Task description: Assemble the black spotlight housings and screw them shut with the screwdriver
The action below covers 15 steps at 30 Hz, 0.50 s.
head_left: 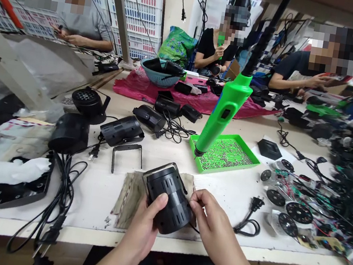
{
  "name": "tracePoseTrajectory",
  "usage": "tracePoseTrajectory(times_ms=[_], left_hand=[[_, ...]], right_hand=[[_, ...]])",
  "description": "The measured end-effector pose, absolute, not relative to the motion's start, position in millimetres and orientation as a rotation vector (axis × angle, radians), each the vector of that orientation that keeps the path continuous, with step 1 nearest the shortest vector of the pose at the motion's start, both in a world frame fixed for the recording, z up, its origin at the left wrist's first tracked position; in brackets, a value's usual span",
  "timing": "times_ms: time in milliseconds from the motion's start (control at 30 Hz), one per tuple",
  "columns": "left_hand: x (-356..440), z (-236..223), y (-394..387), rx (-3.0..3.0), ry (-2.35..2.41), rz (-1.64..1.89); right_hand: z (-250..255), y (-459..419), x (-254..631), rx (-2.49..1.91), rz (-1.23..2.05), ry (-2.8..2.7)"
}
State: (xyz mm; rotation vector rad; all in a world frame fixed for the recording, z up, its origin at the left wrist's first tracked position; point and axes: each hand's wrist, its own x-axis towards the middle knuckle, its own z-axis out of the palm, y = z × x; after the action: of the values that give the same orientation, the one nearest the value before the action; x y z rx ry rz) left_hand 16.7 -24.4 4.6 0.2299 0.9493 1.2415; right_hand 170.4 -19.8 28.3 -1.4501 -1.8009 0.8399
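Observation:
Both my hands hold a black slotted cylindrical spotlight housing [169,198] above a worn cloth pad [129,201] at the workbench's front edge. My left hand [145,223] wraps its underside, with the thumb on the slotted side. My right hand [213,217] pinches the housing's rear rim near a thin dark wire. A metal U-bracket [170,171] is attached around the housing's far end. The hands hide part of the housing's body. Another U-shaped black bracket [128,152] lies on the bench just beyond them.
A green electric screwdriver [224,111] hangs over a green tray of screws [222,155]. Several black spotlights [122,130] and power cords [61,195] lie left; round circuit boards [299,213] and tangled wires lie right. Several co-workers [217,45] sit across the bench.

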Motion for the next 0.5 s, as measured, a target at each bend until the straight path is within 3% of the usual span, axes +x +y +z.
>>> tracePoseTrajectory(times_ms=[367,500], left_hand=[[16.4,5.5,-21.1,0.218,0.962,1.203],[18.0,7.7,-19.0,0.194,0.974,1.217]], right_hand=[[25.3,-19.4,171.6,-1.412,0.859,-1.801],[24.1,-23.9,168.6,-1.379,0.714,-1.737]])
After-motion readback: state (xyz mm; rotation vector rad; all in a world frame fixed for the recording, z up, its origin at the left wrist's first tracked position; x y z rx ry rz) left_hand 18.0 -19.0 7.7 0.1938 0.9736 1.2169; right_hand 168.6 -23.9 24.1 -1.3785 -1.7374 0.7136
